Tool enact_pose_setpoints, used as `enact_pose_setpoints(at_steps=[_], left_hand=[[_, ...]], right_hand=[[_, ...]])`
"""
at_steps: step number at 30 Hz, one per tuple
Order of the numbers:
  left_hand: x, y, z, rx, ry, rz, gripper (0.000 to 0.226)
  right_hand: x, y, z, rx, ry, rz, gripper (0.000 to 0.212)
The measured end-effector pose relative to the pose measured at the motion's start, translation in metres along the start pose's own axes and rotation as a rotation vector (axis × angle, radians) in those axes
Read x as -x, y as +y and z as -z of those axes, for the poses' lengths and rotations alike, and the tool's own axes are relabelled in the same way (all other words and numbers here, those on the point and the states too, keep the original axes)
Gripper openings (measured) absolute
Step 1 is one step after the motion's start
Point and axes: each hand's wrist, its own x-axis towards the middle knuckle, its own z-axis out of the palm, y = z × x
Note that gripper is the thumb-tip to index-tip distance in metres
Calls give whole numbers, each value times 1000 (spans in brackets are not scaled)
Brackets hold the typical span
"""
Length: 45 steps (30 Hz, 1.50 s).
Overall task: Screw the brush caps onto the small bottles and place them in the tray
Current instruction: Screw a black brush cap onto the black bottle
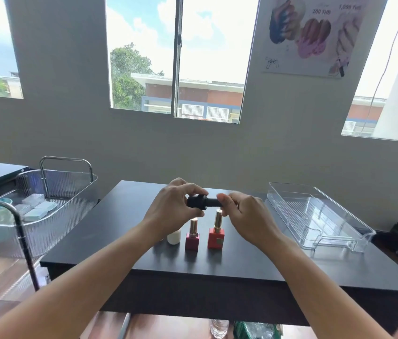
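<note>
Black bottle (196, 201) is held sideways in the air over the tabletop (119, 241), just above the other bottles (191, 237). Left hand (173, 206) fingers wrap its body; right hand (244, 214) fingers pinch the cap (213, 202). Looks like the cap-tightening step. Next: twist until snug, then carry it right to the tray (315, 216), well apart. Both forearms reach forward, hands facing each other.

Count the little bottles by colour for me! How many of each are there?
black bottle: 1, gripped by the left hand, its cap pinched by the right hand
white bottle: 1, on the table, partly behind the left wrist
dark red bottle: 1, on the table
orange-red bottle: 1, on the table
Total: 4
</note>
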Motion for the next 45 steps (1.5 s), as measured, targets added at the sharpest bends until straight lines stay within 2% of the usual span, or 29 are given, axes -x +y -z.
enact_pose_setpoints(at_steps=[3, 5, 9, 13, 14, 17, 19, 23, 27, 31, 35, 40, 45], left_hand=[[-1, 1, 2, -8, -5, 0, 45], [-2, 0, 4, -7, -10, 14, 44], [-2, -1, 6, 22, -24, 32, 43], [-1, 2, 5, 45, -27, 19, 44], [-1, 3, 5, 46, -24, 13, 45], [1, 4, 5, 21, -20, 0, 45], [1, 5, 6, 17, -23, 2, 44], [-1, 5, 13, 33, -67, 24, 44], [-2, 7, 17, 39, -103, 26, 44], [0, 10, 17, 33, -85, 18, 43], [5, 10, 12, -22, -28, -16, 42], [9, 10, 6, -68, 3, -51, 39], [10, 11, 6, -127, -22, -64, 38]], right_hand=[[0, 0, 3, -30, -13, -65, 73], [0, 4, 4, -33, -17, -74, 76], [1, 10, 1, -23, -19, 33, 47], [2, 7, -2, 2, 65, 91, 16], [1, 6, -2, 6, 70, 91, 15], [3, 4, -1, 14, 33, 50, 45], [4, 0, 1, 18, 1, 0, 56], [5, -3, 2, 0, 6, -23, 48], [8, -9, 2, 43, 61, 101, 36], [9, -15, -1, -10, 106, 142, 23], [11, -18, -4, -84, 112, 88, 20], [14, -22, -5, 22, 86, 105, 16], [17, -25, 0, 219, -49, 175, 22]])
